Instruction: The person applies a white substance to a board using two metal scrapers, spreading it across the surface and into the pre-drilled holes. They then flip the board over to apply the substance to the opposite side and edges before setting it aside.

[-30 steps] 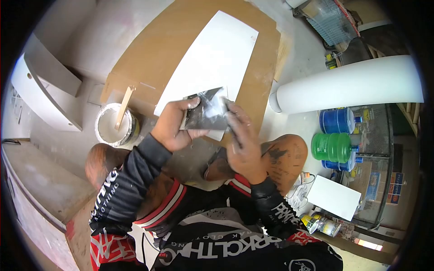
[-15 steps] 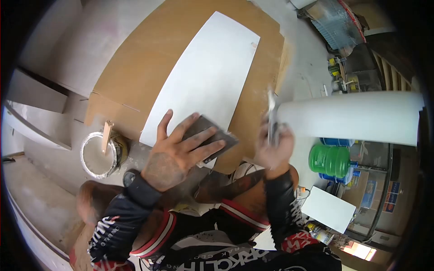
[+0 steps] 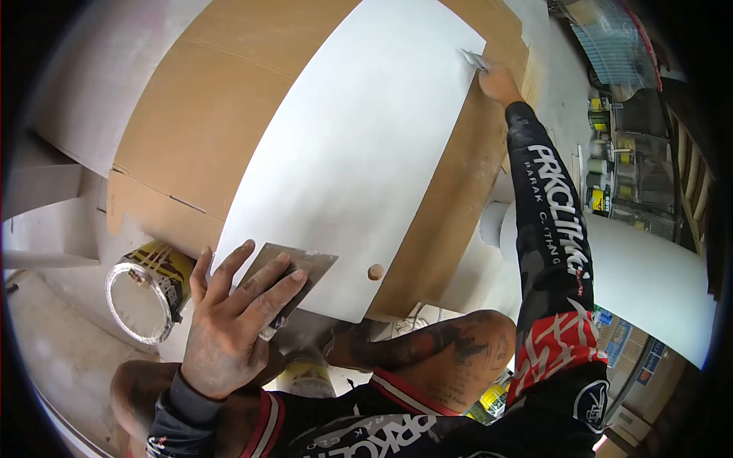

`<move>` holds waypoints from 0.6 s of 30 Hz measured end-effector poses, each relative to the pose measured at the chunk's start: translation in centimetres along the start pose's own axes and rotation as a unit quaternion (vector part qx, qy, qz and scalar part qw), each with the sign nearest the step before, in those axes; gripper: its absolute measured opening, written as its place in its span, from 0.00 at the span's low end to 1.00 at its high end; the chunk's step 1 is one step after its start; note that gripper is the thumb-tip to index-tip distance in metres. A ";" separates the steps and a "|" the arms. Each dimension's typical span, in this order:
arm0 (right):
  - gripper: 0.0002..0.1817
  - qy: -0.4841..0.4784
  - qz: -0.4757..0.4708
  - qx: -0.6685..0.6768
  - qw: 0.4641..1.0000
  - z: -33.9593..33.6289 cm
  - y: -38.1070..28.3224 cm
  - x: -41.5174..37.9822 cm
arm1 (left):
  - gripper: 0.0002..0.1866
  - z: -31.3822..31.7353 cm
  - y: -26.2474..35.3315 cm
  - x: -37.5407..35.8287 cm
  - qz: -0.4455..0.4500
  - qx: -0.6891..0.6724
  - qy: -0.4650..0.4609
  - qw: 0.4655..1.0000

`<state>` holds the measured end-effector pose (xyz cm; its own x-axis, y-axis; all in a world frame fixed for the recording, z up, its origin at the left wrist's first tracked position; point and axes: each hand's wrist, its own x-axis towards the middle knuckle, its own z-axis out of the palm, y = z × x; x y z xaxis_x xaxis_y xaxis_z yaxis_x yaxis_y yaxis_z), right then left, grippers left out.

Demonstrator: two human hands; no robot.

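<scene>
A long white panel [image 3: 351,145] with curved sides lies on brown cardboard [image 3: 198,107]; a round hole [image 3: 375,272] shows near its close right corner. Over the panel's near end, my left hand [image 3: 237,320] holds a flat metal scraper plate [image 3: 309,278], with fingers laid across its face and the thumb hidden. My right arm reaches out to the far right corner. There my right hand [image 3: 500,84] is closed on a putty knife [image 3: 473,59], its blade at the panel's surface by the edge.
At the left stands a bucket [image 3: 149,294] with a pale-crusted rim. A large curved white piece [image 3: 657,278] lies to the right, beneath my arm. Several paint cans [image 3: 599,156] line the right side, with a blue crate-like object [image 3: 615,49] beyond. My bent knee [image 3: 489,343] is close to the cardboard.
My right hand has gone from beside the panel's near end out to its far right corner with the putty knife. My left hand has shifted left with the scraper plate. The view has moved.
</scene>
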<state>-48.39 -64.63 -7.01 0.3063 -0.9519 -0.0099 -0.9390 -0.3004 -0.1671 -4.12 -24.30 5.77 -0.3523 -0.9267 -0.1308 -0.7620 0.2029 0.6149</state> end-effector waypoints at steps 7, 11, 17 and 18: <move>0.24 0.008 -0.014 0.010 1.000 1.2 -1.8 -3.3 | 0.41 -0.9 -0.3 0.5 -0.020 -0.031 -0.015 0.999; 0.24 0.026 0.035 -0.040 0.998 -0.6 0.3 0.5 | 0.42 -1.0 -0.3 0.4 -0.018 -0.024 -0.019 0.999; 0.25 -0.065 0.055 -0.024 0.996 0.4 -0.4 2.3 | 0.38 -1.4 0.0 0.1 -0.021 -0.018 -0.002 1.000; 0.25 -0.087 0.079 -0.008 0.993 0.0 -1.3 1.8 | 0.36 -1.5 0.1 0.1 -0.021 -0.021 0.009 1.000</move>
<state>-46.66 -65.97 -6.82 0.1758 -0.9627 -0.2055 -0.9795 -0.1503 -0.1337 -3.43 -24.80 6.98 -0.3107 -0.9398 -0.1425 -0.7516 0.1512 0.6420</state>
